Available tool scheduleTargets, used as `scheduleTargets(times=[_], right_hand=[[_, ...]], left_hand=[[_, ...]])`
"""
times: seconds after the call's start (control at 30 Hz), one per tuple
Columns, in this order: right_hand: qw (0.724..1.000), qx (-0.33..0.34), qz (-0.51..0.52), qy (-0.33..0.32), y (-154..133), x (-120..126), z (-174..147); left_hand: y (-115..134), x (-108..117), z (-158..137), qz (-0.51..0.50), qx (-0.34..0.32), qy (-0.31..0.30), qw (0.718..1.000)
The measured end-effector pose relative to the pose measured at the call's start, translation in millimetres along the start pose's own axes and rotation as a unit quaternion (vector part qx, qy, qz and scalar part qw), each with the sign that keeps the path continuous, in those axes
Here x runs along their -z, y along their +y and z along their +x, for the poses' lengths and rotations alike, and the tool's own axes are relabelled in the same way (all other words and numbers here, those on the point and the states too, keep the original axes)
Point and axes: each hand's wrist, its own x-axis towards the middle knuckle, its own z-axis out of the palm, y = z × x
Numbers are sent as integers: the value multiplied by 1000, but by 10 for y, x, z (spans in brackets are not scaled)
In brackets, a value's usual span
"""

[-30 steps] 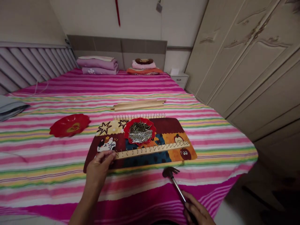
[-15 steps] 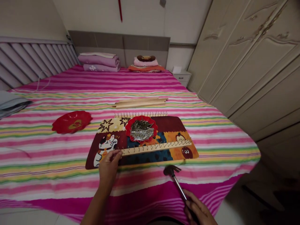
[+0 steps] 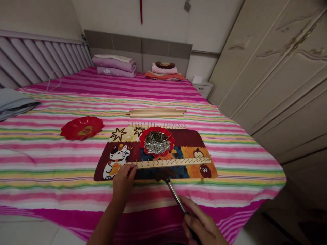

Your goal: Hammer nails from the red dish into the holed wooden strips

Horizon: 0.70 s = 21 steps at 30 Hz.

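Left hand (image 3: 124,178): seen bare
Left forearm (image 3: 108,219): slender, seen uncovered
Right hand (image 3: 203,223): bare, slim fingers shown

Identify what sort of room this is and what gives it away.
Most likely a bedroom: a wide bed with a striped cover, a grey headboard against the wall, and folded bedding stacked at the far end.
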Motion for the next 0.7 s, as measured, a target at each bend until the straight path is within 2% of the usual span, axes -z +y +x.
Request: scheduleTargets(times=[0.03, 0.13, 0.3, 0.43, 0.53, 0.6, 0.7], right_hand=[[1000, 1, -9, -21, -130, -89, 38], [999, 33, -35, -23, -414, -327, 182], [989, 88, -110, -37, -547, -553, 390], [969, 157, -189, -22, -552, -602, 464], [960, 158, -226, -38, -561, -612, 489], [964, 144, -220, -38, -556, -611, 481], [979, 129, -153, -31, -496, -549, 410]], left_hand=[[-3, -6, -2, 3, -7, -1, 1000], [5, -15, -1, 4, -19, -4, 1000], [8, -34, -6, 11, -35, 0, 999], [-40, -65, -30, 3, -54, 9, 998], [-70, -83, -40, 21, -43, 8, 999], [-73, -88, -38, 28, -32, 4, 999], [-65, -80, -37, 0, -33, -1, 999]])
